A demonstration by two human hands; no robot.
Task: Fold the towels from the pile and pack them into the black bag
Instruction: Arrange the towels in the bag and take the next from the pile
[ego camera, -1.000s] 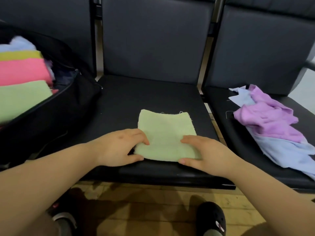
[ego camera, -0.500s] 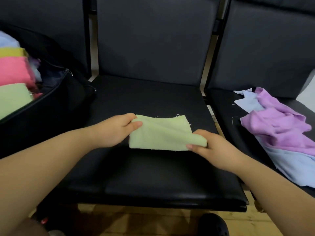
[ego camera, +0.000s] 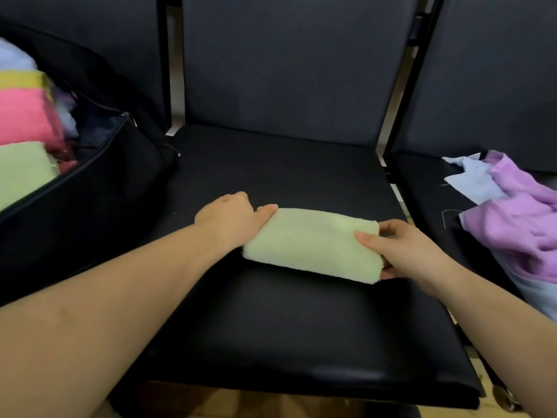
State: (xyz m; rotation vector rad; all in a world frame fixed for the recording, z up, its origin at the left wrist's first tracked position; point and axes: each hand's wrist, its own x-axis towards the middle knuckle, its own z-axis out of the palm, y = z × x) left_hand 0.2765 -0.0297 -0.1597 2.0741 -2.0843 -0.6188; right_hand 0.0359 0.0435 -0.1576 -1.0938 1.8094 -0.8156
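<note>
Both hands clamp the folded pale-green terry towel (ego camera: 313,244) by its ends, left hand (ego camera: 229,220) and right hand (ego camera: 407,251), keeping its layers together on the black padded seat (ego camera: 271,327), right of the open black bag (ego camera: 90,206).

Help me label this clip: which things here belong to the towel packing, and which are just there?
Part of the job:
green towel, held by left hand and right hand
black bag with folded towels
unfolded pile

Just there:
middle chair
wooden floor
</note>
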